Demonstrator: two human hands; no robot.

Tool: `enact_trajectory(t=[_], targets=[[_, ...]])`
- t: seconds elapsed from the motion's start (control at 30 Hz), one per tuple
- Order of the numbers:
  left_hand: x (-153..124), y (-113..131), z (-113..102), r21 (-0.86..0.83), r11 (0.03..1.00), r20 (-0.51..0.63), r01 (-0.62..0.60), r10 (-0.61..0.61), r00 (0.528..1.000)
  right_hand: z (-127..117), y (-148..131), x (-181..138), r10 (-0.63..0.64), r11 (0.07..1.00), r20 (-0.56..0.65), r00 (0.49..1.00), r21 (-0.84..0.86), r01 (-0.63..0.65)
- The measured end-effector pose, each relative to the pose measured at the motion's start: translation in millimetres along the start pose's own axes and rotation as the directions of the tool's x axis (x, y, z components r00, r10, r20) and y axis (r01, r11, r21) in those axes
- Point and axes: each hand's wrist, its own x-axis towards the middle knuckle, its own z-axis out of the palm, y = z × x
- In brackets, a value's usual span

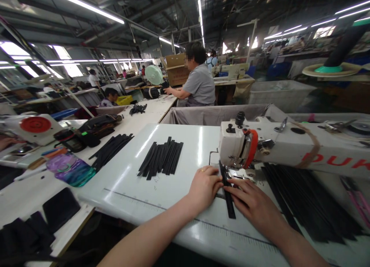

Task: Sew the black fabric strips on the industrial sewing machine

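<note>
A narrow black fabric strip (229, 206) runs under the head of a white sewing machine (285, 143), beside its metal presser foot (237, 174). My left hand (204, 186) has its fingers bent and pressed together on the strip's left edge, close to the needle area. From the other side, my right hand (252, 199) holds the same strip with its fingertips, just in front of the foot. The needle itself cannot be made out. To the left on the machine table lies a pile of short black strips (162, 157). Longer black strips (306, 201) are spread under the machine arm.
Pink-handled scissors (358, 199) lie at the far right. On the left side table are a purple-teal pouch (71, 168), more black strips (111, 149) and dark flat pieces (60, 209). A co-worker in grey (199, 83) sits ahead, beyond a cloth-lined bin (199, 115).
</note>
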Motion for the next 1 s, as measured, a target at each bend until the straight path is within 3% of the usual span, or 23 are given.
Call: enact_trajectory(t=[0.13, 0.3, 0.5, 0.7, 1.0], targets=[[1.4, -8.1, 3.5, -0.155, 0.982, 0.000, -0.105, 0.106, 0.994, 0.3, -0.8, -2.5, 0.000, 1.000, -0.023, 1.000, 0.016, 0.000], [1.8, -10.1, 2.0, -0.229, 0.955, 0.028, -0.189, 0.200, 0.979, -2.5, -6.0, -3.9, -0.027, 0.999, -0.055, 0.998, 0.035, 0.029], [-3.4, -7.6, 6.1, -0.269, 0.963, -0.022, -0.025, 0.020, 1.000, -4.4, -8.4, -5.6, -0.048, 0.998, -0.075, 0.996, 0.044, 0.052], [-4.8, -9.4, 5.5, -0.227, 0.967, 0.051, -0.118, 0.133, 0.990, -5.1, -9.4, -7.8, -0.031, 0.997, -0.062, 0.998, 0.069, 0.035], [-4.4, 0.0, 9.3, -0.133, 0.990, 0.086, -0.043, 0.055, 0.995, -3.3, -8.2, -9.5, -0.028, 0.998, -0.084, 0.996, 0.062, 0.033]])
